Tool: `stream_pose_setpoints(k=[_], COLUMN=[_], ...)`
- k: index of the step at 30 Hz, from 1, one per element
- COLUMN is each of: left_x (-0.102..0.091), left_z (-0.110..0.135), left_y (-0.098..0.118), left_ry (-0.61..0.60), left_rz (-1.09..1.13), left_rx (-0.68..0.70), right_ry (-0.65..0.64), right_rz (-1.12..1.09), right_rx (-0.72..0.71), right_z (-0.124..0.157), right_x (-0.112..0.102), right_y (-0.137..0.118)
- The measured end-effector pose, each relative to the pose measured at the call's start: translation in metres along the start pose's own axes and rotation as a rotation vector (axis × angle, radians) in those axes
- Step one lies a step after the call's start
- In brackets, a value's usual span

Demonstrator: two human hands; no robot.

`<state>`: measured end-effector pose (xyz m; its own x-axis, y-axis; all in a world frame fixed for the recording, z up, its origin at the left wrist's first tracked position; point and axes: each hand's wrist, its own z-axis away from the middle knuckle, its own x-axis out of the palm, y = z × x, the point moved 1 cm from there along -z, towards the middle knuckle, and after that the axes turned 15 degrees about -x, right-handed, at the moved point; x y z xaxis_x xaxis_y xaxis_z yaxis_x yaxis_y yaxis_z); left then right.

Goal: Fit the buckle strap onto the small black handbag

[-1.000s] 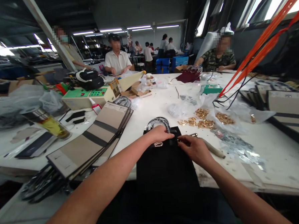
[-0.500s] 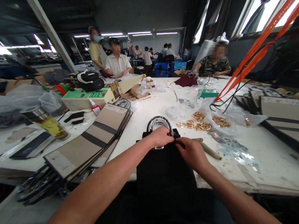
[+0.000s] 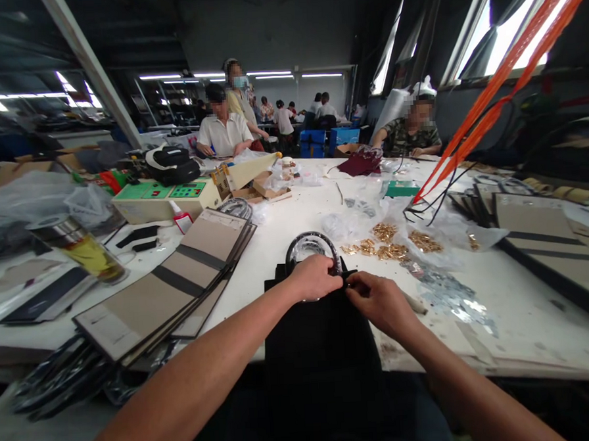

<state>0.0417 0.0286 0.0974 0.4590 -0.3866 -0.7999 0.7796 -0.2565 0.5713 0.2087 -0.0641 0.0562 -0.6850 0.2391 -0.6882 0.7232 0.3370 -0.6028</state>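
A black bag panel (image 3: 321,344) lies flat at the near edge of the white table (image 3: 294,220) and hangs over it toward me. Its round black handle (image 3: 311,243), wrapped in clear plastic, stands up at the far end. My left hand (image 3: 313,278) presses on the panel's top edge just below the handle. My right hand (image 3: 381,300) pinches the same edge beside it, fingertips almost touching the left hand. What the fingers pinch is hidden.
Gold metal fittings (image 3: 395,240) lie on clear plastic to the right. A stack of beige and black boards (image 3: 179,279) sits left, with a bottle (image 3: 86,251) and a green-topped machine (image 3: 167,195) behind. More boards (image 3: 546,233) lie right. Orange straps (image 3: 495,85) hang overhead. Other people sit across the table.
The bag's handle has swung up from lying flat to standing upright. Both hands have drawn close together at the top edge. A silver clasp seen near my left hand is hidden.
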Motion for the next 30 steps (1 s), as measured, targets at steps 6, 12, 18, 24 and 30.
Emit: stream_pose_setpoints(k=[6,12,18,24,30], left_x=[0.006,0.009,0.005,0.009,0.010], left_z=[0.005,0.007,0.009,0.015,0.018], left_y=[0.003,0.004,0.002,0.000,-0.002], left_ry=[0.024,0.041,0.037,0.095,0.183], left_rz=[-0.036,-0.044,-0.045,-0.054,-0.008], left_rx=[-0.018,-0.011,-0.069,-0.093,-0.002], right_ry=[-0.095,-0.114,-0.075,-0.074,-0.120], right_rz=[0.068,0.082,0.082,0.111,0.070], right_rx=[-0.010,0.019,-0.006,0.017,0.042], right_z=[0.000,-0.002,-0.002,-0.004,-0.010], right_x=[-0.007,-0.008,-0.004,0.011,0.016], right_y=[-0.004,-0.005,-0.011,-0.007,0.004])
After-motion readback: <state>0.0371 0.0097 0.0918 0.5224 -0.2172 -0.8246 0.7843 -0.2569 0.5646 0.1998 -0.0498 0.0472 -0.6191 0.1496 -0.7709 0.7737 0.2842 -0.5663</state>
